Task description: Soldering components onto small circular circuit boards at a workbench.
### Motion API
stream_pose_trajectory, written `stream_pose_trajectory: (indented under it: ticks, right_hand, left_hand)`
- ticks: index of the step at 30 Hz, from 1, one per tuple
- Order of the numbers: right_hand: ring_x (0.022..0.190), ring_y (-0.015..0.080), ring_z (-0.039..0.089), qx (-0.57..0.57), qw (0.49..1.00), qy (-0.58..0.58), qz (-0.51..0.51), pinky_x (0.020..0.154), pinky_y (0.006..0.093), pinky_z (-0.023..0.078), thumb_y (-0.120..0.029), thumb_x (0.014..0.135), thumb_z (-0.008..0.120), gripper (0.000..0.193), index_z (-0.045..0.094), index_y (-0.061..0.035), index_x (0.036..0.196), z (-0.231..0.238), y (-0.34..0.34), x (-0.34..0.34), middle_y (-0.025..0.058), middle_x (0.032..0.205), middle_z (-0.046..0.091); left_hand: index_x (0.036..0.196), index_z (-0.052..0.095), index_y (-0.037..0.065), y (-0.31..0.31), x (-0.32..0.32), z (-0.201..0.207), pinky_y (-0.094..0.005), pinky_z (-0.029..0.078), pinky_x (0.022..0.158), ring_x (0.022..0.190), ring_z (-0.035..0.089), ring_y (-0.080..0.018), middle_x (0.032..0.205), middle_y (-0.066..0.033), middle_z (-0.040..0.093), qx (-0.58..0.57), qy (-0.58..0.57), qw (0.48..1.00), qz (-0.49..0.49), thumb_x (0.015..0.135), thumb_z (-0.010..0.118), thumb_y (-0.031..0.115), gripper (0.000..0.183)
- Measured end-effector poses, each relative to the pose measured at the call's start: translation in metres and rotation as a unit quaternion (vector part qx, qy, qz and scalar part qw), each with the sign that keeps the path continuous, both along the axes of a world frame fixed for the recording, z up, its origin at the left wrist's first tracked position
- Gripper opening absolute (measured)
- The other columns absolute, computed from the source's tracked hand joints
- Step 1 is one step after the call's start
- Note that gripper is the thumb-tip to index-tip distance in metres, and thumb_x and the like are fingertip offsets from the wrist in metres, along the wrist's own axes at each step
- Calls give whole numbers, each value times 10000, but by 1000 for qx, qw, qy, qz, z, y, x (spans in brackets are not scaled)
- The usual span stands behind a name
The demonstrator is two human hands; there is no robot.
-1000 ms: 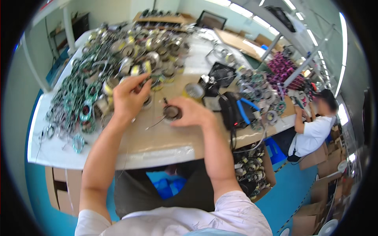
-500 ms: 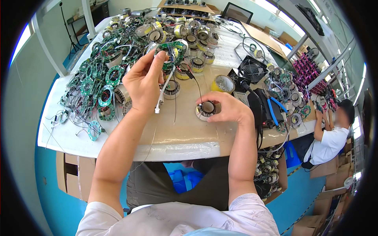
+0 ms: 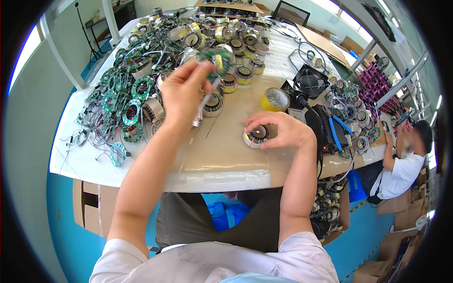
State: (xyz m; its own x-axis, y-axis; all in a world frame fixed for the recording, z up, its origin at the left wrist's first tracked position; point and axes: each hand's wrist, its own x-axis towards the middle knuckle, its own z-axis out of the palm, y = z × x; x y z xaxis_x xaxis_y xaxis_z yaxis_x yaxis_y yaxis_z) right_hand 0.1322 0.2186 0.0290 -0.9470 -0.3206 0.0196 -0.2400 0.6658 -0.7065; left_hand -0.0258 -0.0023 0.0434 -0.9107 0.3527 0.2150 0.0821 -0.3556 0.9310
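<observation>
Raised over the worktable, my left hand [image 3: 183, 94] pinches a green ring-shaped circuit board [image 3: 222, 60] with a patch of yellow on it. A white cable [image 3: 206, 100] dangles from the board, and motion blurs both. My right hand [image 3: 289, 133] curls thumb and fingers around a motor stator [image 3: 253, 141], a ring-shaped core with windings that rests on the table. Its right side is hidden by my fingers. A roll of yellow tape [image 3: 274, 100] stands just beyond my right hand.
Green circuit boards [image 3: 111, 101] with tangled wires pile up at the left. Several stators [image 3: 222, 35] crowd the back. Right of my hand are a black fan [image 3: 310, 82], a black box [image 3: 325, 120] and blue-handled pliers [image 3: 336, 132]. Another person [image 3: 401, 170] sits far right.
My left hand has moved slightly right with the board and its cable, away from the stator. The thin wire that ran down toward the stator no longer shows there. My right hand keeps its grip.
</observation>
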Motion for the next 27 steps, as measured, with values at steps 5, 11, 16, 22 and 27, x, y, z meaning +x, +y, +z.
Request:
stream_pose_trajectory:
  ticks: [5, 11, 16, 22, 27]
  right_hand:
    - [1301, 278, 558, -26, 999, -13, 20, 1133, 376, 396, -101, 681, 847, 547, 707, -92, 1210, -2, -1, -3, 107, 1361, 631]
    - [1038, 204, 668, -80, 991, 86, -66, 943, 324, 500, -136, 707, 872, 325, 793, -81, 1017, -1, -14, -8, 84, 1090, 738]
    - [827, 152, 671, -64, 979, 166, -96, 726, 287, 519, -113, 784, 826, 184, 799, -53, 955, -8, -19, -13, 66, 931, 745]
    - [583, 65, 598, -257, 934, 137, -208, 463, 208, 466, -98, 958, 681, 167, 745, 24, 1053, -15, -43, -24, 63, 834, 712]
    - [564, 73, 611, -244, 924, 169, -241, 433, 220, 474, -116, 961, 672, 173, 748, 2, 1063, -20, -47, -27, 50, 826, 697]
  left_hand:
    - [1129, 730, -26, 19, 23, -29, -212, 482, 580, 655, 612, -61, 878, -65, 735, -177, 115, 973, -88, 902, 735, 50, 239]
    - [1042, 771, 11, 25, 28, -45, -228, 476, 599, 680, 580, -62, 924, -32, 703, -206, 240, 947, -59, 866, 780, 93, 195]
    - [1104, 759, 28, 25, 23, -46, -232, 479, 607, 695, 581, -65, 908, -28, 693, -240, 238, 940, -35, 861, 772, 73, 247]
    - [1165, 741, 42, 25, 23, -50, -219, 485, 594, 675, 594, -63, 883, -20, 681, -212, 227, 950, -46, 880, 703, -13, 293]
    - [1105, 759, 31, 28, 21, -49, -259, 507, 619, 672, 626, -105, 860, -73, 706, -187, 193, 962, -40, 857, 718, -4, 254]
